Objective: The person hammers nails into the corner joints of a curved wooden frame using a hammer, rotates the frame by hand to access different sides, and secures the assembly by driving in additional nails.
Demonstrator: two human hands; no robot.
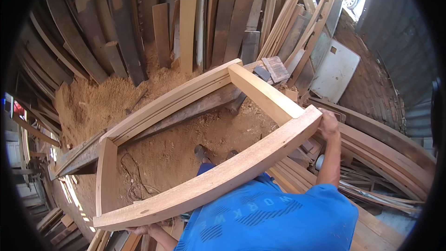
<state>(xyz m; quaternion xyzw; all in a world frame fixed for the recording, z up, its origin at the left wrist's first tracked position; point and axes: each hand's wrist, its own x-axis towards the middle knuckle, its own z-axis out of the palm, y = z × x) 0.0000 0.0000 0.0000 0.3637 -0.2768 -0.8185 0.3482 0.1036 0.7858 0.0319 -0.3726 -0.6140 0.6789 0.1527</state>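
Four pale timbers make up one wooden frame (213,179), held up over a dusty floor (167,153). Far left, one short end piece (108,176), pretty clean-looking, then one dark cord (132,172) tangled on the floor. Next, one left hand (143,230), its grip grasping the near rail's underside close to the left end, fingers partly hidden. Middle: two long rails, the far one grooved lengthwise above one dark beam (186,113), the near one chunky, kinda pinkish and rough on top. Two shoes (202,152) show between them, past one blue shirt (278,214). Then the second end piece (266,92), more yellowish. Last, one right hand (329,123), grip clenched round the near rail's right end.
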